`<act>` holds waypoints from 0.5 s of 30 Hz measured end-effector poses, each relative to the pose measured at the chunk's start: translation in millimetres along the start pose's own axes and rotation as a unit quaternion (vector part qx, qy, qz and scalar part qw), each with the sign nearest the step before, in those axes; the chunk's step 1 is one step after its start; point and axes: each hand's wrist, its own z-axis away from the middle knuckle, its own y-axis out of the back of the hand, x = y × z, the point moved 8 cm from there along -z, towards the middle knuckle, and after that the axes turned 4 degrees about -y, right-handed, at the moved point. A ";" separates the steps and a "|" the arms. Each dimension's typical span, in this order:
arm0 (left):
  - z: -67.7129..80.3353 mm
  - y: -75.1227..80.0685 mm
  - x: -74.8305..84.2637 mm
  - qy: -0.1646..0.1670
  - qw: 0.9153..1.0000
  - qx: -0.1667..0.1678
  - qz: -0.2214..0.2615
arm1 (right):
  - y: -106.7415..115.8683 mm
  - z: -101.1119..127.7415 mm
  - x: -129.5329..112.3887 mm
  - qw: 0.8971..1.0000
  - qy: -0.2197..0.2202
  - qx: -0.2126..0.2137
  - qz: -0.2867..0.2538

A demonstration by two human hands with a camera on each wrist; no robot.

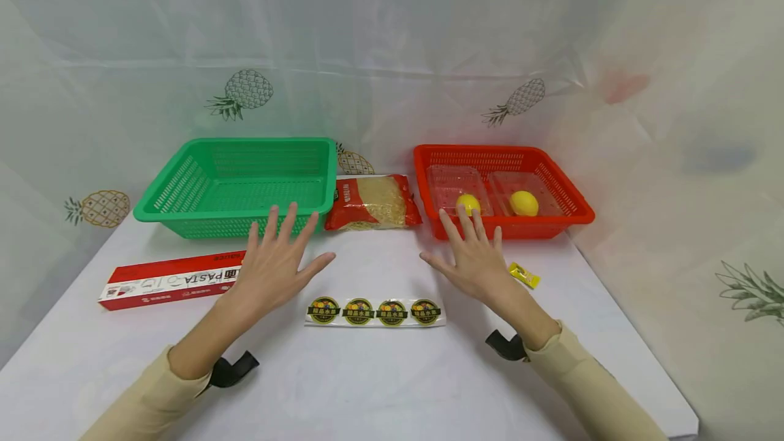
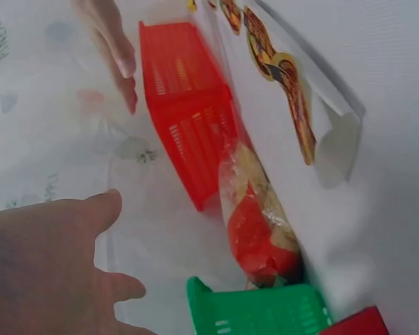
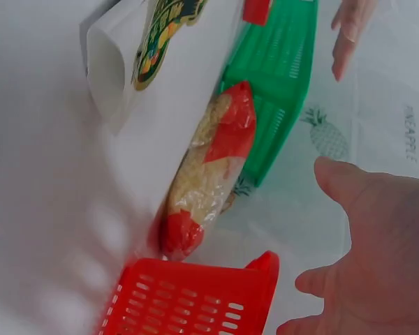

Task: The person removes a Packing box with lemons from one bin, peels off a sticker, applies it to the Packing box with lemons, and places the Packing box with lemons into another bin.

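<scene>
Both hands hover palm-down over the white table with fingers spread and hold nothing. My left hand [image 1: 275,265] is in front of the green basket [image 1: 239,186], beside a long red pasta box [image 1: 168,280]. My right hand [image 1: 474,256] is in front of the red basket [image 1: 502,189], which holds two clear trays, each with a yellow lemon [image 1: 524,203]. A bag of pasta [image 1: 372,203] lies between the baskets. A strip of round stickers [image 1: 375,312] lies between my hands. In the wrist views the pasta bag [image 2: 255,223] [image 3: 206,171] lies between the baskets.
A small yellow packet [image 1: 525,275] lies just right of my right hand. A pineapple-print plastic sheet hangs behind the table. The table's right edge [image 1: 637,332] runs close to my right forearm.
</scene>
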 end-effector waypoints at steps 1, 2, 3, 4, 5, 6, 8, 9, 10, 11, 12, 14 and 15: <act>-2.3 0.7 2.6 -0.004 1.000 0.002 -0.001 | 0.8 -1.0 1.4 1.000 0.000 0.000 0.002; -4.8 1.6 5.4 -0.009 1.000 0.006 -0.004 | 1.7 -2.1 2.7 1.000 0.000 0.001 0.003; -7.2 2.7 8.7 -0.014 1.000 0.009 -0.008 | 2.8 -3.5 4.2 1.000 0.000 0.002 0.005; -9.9 3.3 11.7 -0.019 1.000 0.012 -0.011 | 3.9 -4.9 5.9 1.000 0.000 0.003 0.005; -12.5 4.2 15.3 -0.024 1.000 0.015 -0.012 | 5.0 -6.6 7.6 1.000 0.001 0.005 0.003; -15.3 4.8 18.8 -0.029 0.999 0.016 -0.013 | 6.2 -8.4 9.3 1.000 0.001 0.005 0.001; -21.4 5.5 26.0 -0.038 0.999 0.016 -0.009 | 8.6 -12.2 12.3 1.000 0.004 0.009 -0.002; -24.6 5.1 29.4 -0.041 0.999 0.014 -0.007 | 9.7 -14.2 14.1 1.000 0.005 0.012 -0.001; -27.8 4.4 32.5 -0.044 0.999 0.010 -0.003 | 10.7 -15.9 15.9 1.000 0.004 0.015 -0.003; -31.0 3.6 35.3 -0.046 0.999 0.007 0.001 | 11.6 -17.8 17.7 1.000 0.005 0.018 -0.004; -34.3 2.5 37.8 -0.047 0.999 0.004 0.003 | 12.6 -19.8 19.2 1.000 0.007 0.021 -0.008; -40.9 -0.6 41.5 -0.049 0.999 -0.002 0.006 | 14.2 -23.7 22.8 0.999 0.010 0.023 -0.020; -44.2 -2.0 43.2 -0.050 0.999 -0.003 0.008 | 15.4 -25.4 24.5 0.999 0.012 0.026 -0.029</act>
